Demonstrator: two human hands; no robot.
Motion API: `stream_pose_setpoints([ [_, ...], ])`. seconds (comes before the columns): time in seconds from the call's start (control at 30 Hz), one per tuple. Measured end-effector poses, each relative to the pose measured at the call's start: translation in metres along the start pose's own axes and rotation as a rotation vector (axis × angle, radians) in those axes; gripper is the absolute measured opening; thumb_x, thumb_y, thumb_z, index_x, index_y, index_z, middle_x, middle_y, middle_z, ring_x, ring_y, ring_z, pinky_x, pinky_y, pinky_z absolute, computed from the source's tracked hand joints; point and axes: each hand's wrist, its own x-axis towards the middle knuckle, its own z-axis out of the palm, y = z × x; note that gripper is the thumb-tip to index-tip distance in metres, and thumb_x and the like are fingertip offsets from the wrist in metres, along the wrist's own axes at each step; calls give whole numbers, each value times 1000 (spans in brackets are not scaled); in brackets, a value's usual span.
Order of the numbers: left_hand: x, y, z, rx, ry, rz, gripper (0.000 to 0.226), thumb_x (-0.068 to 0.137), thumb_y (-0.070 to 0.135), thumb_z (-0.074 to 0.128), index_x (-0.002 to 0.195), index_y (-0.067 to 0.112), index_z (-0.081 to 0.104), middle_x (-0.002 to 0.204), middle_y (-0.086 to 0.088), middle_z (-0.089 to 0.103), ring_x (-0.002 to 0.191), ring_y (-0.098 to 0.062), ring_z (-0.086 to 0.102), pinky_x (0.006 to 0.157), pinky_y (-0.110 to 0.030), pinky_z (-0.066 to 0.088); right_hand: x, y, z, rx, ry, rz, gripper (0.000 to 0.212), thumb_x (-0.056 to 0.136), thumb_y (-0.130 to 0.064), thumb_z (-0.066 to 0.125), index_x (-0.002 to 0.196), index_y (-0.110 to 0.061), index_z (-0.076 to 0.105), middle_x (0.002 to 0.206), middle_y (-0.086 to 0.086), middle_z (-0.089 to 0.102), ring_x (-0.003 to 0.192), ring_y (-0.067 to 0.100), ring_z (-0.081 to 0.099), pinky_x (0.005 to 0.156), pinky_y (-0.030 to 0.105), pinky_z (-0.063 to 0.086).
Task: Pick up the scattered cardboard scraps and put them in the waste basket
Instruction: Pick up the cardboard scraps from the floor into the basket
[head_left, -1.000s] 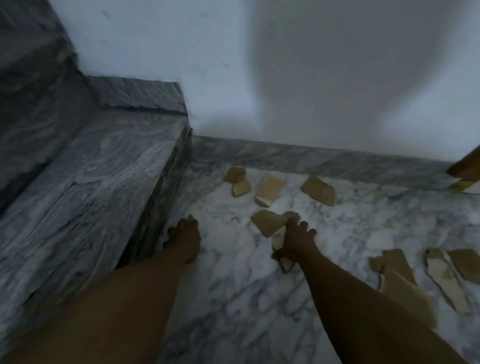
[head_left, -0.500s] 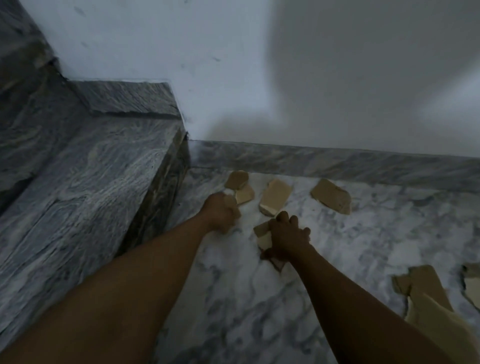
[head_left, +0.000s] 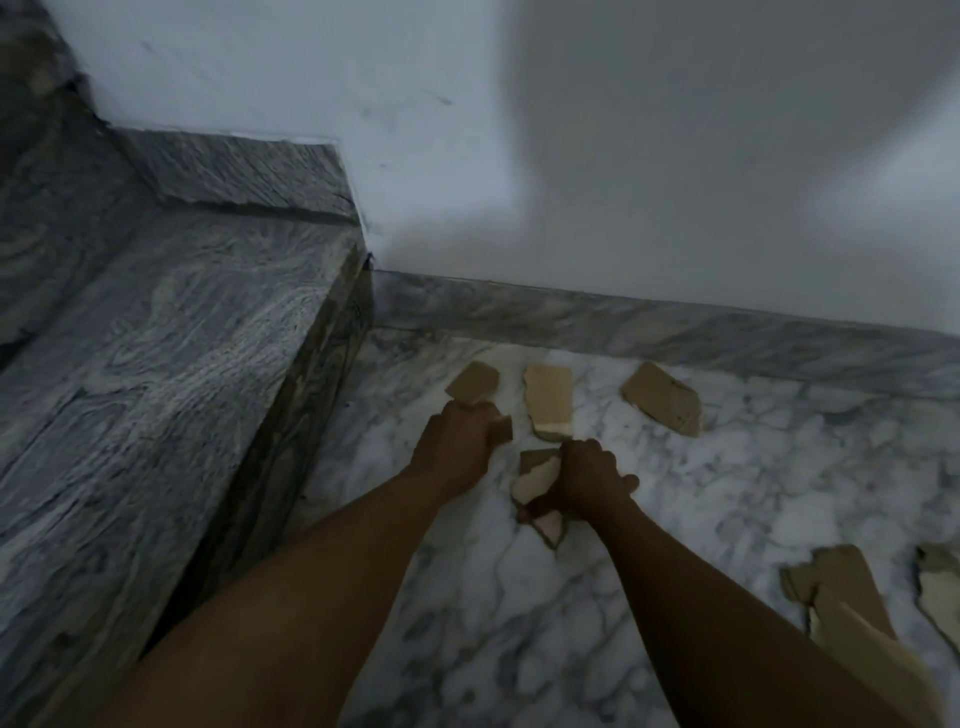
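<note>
Brown cardboard scraps lie on the white marble floor (head_left: 727, 499). My right hand (head_left: 589, 480) grips a bunch of scraps (head_left: 535, 475), some sticking out below my fist. My left hand (head_left: 457, 441) curls round a small scrap (head_left: 501, 428) beside another small scrap (head_left: 472, 383). A pale rectangular scrap (head_left: 549, 400) and a darker scrap (head_left: 662, 397) lie near the skirting. Larger scraps (head_left: 841, 592) sit at the lower right. No waste basket is in view.
A grey marble step (head_left: 171, 364) rises on the left, right beside my left arm. A white wall (head_left: 623, 156) with a grey skirting (head_left: 675, 327) closes off the far side. Another torn piece (head_left: 940, 587) shows at the right edge.
My left hand has reached forward from beside the step to the small scraps and closed on one. My right hand has gathered its scrap and still holds the bunch.
</note>
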Motion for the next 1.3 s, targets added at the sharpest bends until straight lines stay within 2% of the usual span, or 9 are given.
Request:
stream_pose_setpoints([
  [0.17,-28,2,3,50,-79,3,17,92,13,54,101,4,66,113,-16,58,105,-36,52,84,-45,48,-13,-5,3,19,22,21,114,52,-62,88,144,-20,36,139,5,42,132,27,39,107,53,35],
  [0.3,-36,5,-5,-127,-79,-45,25,96,25,58,106,4,66,111,-14,63,103,-29,59,80,-28,44,-26,1,11,92,60,25,107,56,-62,86,142,-21,37,138,3,44,131,26,41,105,48,37],
  [0.5,-44,10,-6,34,-71,-290,48,94,43,55,128,9,48,135,-15,42,122,-38,42,96,-49,44,-33,3,12,66,50,23,107,57,-63,85,143,-21,36,138,4,41,131,27,39,103,49,36],
  [0.73,-18,20,-11,-252,-88,-479,70,88,26,69,146,12,32,147,-19,30,131,-41,36,110,-45,36,-30,-2,4,41,-8,60,114,53,-63,87,145,-22,34,142,2,40,133,28,37,104,49,34],
  [0.9,-8,33,-15,-433,-114,-599,114,74,30,83,155,16,3,142,-17,42,125,-34,49,103,-39,45,-28,-2,4,10,-30,44,115,52,-64,87,144,-18,35,141,4,41,133,29,38,108,51,36],
  [1.03,-17,44,-11,-417,-297,-512,93,93,29,65,157,17,-1,150,-22,36,130,-35,47,106,-43,43,-21,1,-12,97,-123,2,97,69,-44,86,145,-10,36,147,12,42,132,30,44,106,41,41],
  [1.17,-10,36,-25,-464,-404,-435,88,94,6,57,158,22,0,139,-25,47,101,-37,60,66,-35,53,-9,11,-64,400,-124,34,70,83,-19,79,139,3,44,134,22,55,106,34,59,81,40,53],
  [1.23,14,23,-36,-474,-202,-457,81,95,10,55,159,22,6,147,-22,43,117,-37,56,90,-43,52,2,11,-82,559,4,31,62,83,-20,79,133,4,52,124,21,61,99,33,61,81,41,55],
  [1.3,35,7,-43,-442,-122,-521,81,97,22,55,159,24,1,160,-17,25,139,-37,38,112,-50,36,17,1,-87,643,115,19,58,81,-24,80,126,5,58,120,20,64,92,30,63,80,41,57],
])
